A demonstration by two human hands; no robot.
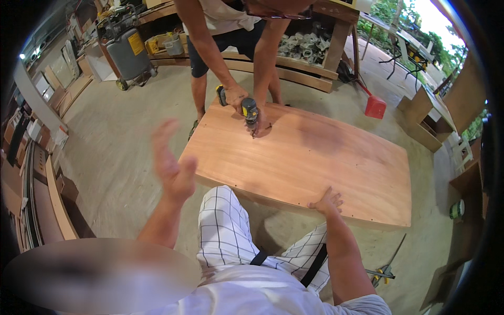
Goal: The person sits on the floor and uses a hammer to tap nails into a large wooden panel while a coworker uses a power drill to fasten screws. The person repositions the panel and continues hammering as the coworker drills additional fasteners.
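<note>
A large wooden panel point(294, 157), seemingly the face of a low box, lies flat in front of me with small dark screw holes or heads along it. My right hand point(328, 202) rests palm-down on its near edge, fingers spread, gripping nothing. Raised in the air left of the panel, my left hand point(176, 170) is slightly blurred, its thumb apart from the stretched fingers and nothing in it. Across from me a co-worker presses a yellow-and-black power drill point(249, 109) to the panel. Beside the bit, the co-worker's other hand touches the surface near a loose screw point(269, 126).
A bar clamp point(383, 274) lies on the floor at my right. Farther off are a red dustpan point(375, 107) and a wooden cabinet point(425, 118). A grey wheeled tank point(127, 51) stands at the far left, boards point(59, 202) lean nearer, and a workbench point(310, 68) is behind the co-worker.
</note>
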